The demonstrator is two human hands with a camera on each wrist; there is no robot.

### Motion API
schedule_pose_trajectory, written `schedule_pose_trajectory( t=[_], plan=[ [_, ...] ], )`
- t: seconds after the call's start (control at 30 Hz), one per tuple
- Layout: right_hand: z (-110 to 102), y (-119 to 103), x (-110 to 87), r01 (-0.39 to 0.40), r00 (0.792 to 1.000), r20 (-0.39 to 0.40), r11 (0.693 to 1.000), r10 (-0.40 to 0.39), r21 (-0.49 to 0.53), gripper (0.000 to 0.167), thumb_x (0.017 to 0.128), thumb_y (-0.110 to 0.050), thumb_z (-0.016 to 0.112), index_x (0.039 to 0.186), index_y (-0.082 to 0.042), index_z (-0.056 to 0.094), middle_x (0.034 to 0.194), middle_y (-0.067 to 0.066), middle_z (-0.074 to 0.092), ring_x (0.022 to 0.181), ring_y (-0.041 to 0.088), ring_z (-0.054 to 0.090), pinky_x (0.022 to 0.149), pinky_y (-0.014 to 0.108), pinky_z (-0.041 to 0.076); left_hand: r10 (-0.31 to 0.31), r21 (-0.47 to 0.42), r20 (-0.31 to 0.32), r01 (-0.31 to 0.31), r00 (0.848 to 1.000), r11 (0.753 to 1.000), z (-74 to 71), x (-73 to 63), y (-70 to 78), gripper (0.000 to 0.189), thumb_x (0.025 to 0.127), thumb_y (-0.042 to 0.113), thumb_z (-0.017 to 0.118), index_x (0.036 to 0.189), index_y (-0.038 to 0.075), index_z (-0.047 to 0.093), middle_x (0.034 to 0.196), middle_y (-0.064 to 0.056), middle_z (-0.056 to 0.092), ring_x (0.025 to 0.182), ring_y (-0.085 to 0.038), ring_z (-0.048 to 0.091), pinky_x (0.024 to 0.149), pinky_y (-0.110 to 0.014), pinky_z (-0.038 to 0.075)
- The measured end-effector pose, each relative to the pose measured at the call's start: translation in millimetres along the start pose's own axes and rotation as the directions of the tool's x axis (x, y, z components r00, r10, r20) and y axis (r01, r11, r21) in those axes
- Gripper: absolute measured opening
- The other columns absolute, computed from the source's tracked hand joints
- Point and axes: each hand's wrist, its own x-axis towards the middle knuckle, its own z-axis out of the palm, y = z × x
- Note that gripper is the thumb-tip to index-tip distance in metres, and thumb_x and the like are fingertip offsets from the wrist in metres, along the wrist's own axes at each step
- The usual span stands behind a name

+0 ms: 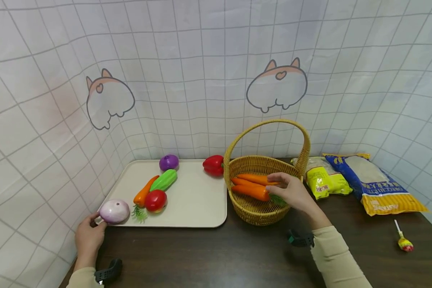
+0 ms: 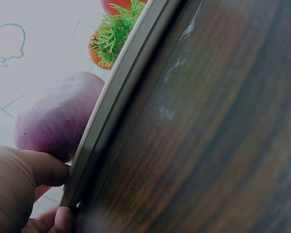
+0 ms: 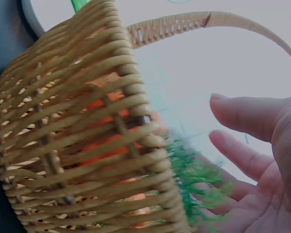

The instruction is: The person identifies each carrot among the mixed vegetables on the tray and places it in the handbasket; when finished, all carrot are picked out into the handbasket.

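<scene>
At the near left corner of a cream tray (image 1: 198,196), my left hand (image 1: 89,237) pinches the rim, thumb on top and fingertips beneath it in the left wrist view. A purple-white onion (image 1: 114,211) lies on the tray right by that thumb (image 2: 51,169). My right hand (image 1: 291,193) is over the right side of a wicker basket (image 1: 257,219), thumb and forefinger apart with nothing between them. Orange carrots (image 1: 252,192) lie inside the basket. Green carrot tops (image 3: 191,182) stick up beside the right hand's lower fingers, partly covering them; whether they touch cannot be told.
On the tray are a small carrot (image 1: 144,194), a green cucumber-like vegetable (image 1: 164,180), a tomato (image 1: 156,201), a purple onion (image 1: 169,163) and a red pepper (image 1: 213,165). Right of the basket lie a yellow bag (image 1: 325,180), a blue-yellow pasta bag (image 1: 378,184) and a lollipop (image 1: 405,243).
</scene>
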Motion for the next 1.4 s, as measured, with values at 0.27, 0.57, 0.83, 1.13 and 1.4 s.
schedule_pose_trajectory(
  t=[0.27,0.57,0.83,1.13,1.4],
  plan=[
    [-6.9,-9.5,-1.7,-0.004,0.998,-0.061,1.0,0.004,0.005,0.043,0.093,-0.031,0.066,0.127,-0.006,0.059,0.126,0.018,0.061,0.108,0.03,0.06,0.083,0.033,0.051,-0.01,-0.004,0.0,0.01,1.0,1.0,0.0,0.0,-3.8,0.046,0.089,0.012,0.057,0.131,-0.006,0.053,0.108,-0.025,0.05,0.097,-0.037,0.045,0.074,-0.041,0.033],
    [3.3,-8.0,-0.2,0.047,0.993,0.105,0.999,-0.047,0.002,0.044,0.094,-0.025,0.065,0.129,0.0,0.057,0.125,0.021,0.06,0.107,0.031,0.061,0.082,0.035,0.052,-0.006,0.003,-0.004,0.006,1.0,1.0,0.9,0.9,-6.6,0.046,0.089,0.012,0.057,0.131,-0.006,0.053,0.111,-0.026,0.051,0.099,-0.039,0.046,0.075,-0.043,0.034],
    [9.0,-6.8,-0.9,0.036,0.993,0.111,0.999,-0.031,-0.039,0.044,0.096,-0.031,0.062,0.128,-0.002,0.058,0.117,0.013,0.065,0.101,0.025,0.063,0.08,0.037,0.053,-0.011,-0.005,0.002,0.011,1.0,1.0,1.2,1.4,-1.9,0.047,0.089,0.013,0.057,0.132,-0.006,0.053,0.115,-0.028,0.052,0.104,-0.041,0.047,0.078,-0.044,0.034],
    [8.4,-18.3,-3.5,0.041,0.998,-0.04,0.999,-0.04,0.023,0.033,0.097,-0.031,0.059,0.121,-0.008,0.062,0.116,0.013,0.066,0.102,0.031,0.063,0.083,0.042,0.052,-0.005,-0.001,0.001,0.005,1.0,1.0,1.5,2.3,-3.2,0.047,0.089,0.012,0.056,0.132,-0.006,0.053,0.114,-0.029,0.052,0.103,-0.041,0.047,0.078,-0.045,0.034],
    [15.5,-38.1,-10.1,0.128,0.987,-0.114,0.985,-0.114,0.119,0.029,0.098,-0.025,0.059,0.116,-0.003,0.064,0.111,0.013,0.067,0.093,0.013,0.065,0.079,0.027,0.053,0.0,0.002,0.004,0.0,1.0,1.0,0.5,3.1,-2.4,0.046,0.09,0.012,0.056,0.132,-0.006,0.053,0.114,-0.028,0.053,0.103,-0.041,0.047,0.078,-0.044,0.035]
  ],
)
